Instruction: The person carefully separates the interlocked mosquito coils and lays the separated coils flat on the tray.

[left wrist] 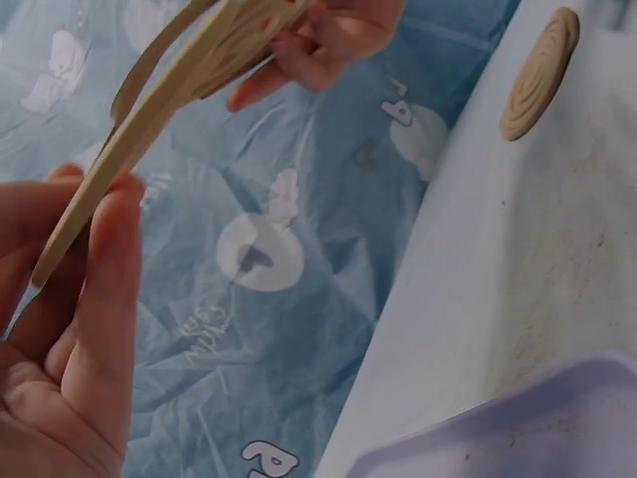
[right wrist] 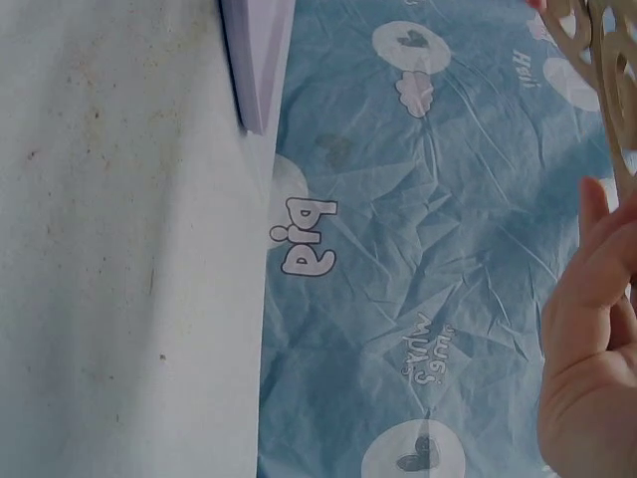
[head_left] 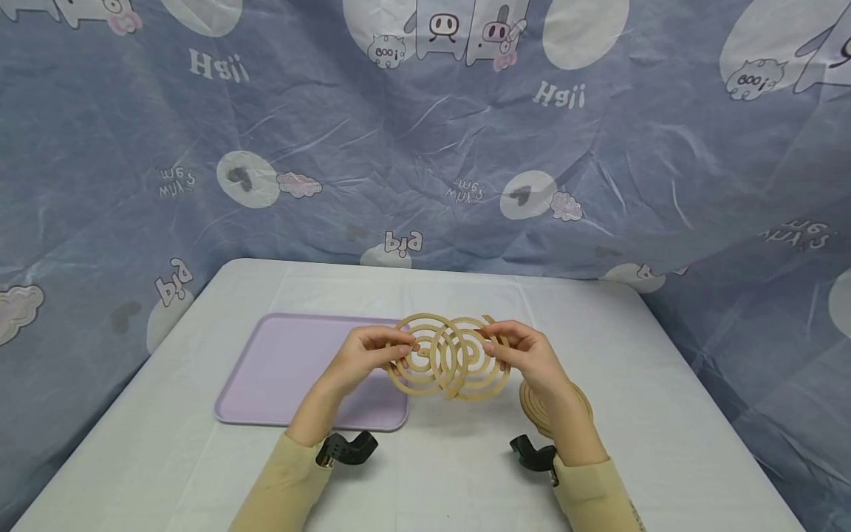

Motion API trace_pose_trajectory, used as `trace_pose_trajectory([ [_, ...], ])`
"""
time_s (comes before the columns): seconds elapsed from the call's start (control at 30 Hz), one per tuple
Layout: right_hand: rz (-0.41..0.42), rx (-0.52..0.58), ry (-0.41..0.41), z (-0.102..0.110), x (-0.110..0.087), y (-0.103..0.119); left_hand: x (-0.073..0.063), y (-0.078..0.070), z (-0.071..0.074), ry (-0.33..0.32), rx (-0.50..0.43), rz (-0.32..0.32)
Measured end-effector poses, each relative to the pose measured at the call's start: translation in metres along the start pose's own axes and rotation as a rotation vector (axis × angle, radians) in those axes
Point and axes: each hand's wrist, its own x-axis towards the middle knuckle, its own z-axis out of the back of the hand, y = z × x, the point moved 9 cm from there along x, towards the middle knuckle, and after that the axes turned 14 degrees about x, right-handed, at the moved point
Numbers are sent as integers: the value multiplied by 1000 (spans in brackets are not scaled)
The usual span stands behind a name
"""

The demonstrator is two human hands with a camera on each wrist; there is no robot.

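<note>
Tray, lilac and rectangular, serves as reference, lying on the white surface. Two tan pieces, the left spiral and the right spiral, are held up near the tray's right edge, their rings overlapping; whether the turns interlock cannot be told. The left hand has its fingers nearly closed, thumb and fingertips pinching the left spiral's outer side. The right hand likewise pinches the right spiral at its outer side, farther right of the tray. A flat coil rests on the surface, right of the tray and apart from it. Assessment: the strips look thin and probably brittle; working the crossed turns calls for light, equal grip, both spirals level, and small easing turns rather than a straight pull.
</note>
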Motion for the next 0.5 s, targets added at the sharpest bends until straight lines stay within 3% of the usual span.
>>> trace_pose_trajectory([
  [0.13,-51,-32,82,-1,-2,-1,-2,1,-2,60,8,36],
  [0.23,-79,-58,112,-1,-3,-2,-3,2,-2,62,20,58],
  [0.5,-69,-64,32,5,-2,-2,-1,8,-1,17,-2,77],
])
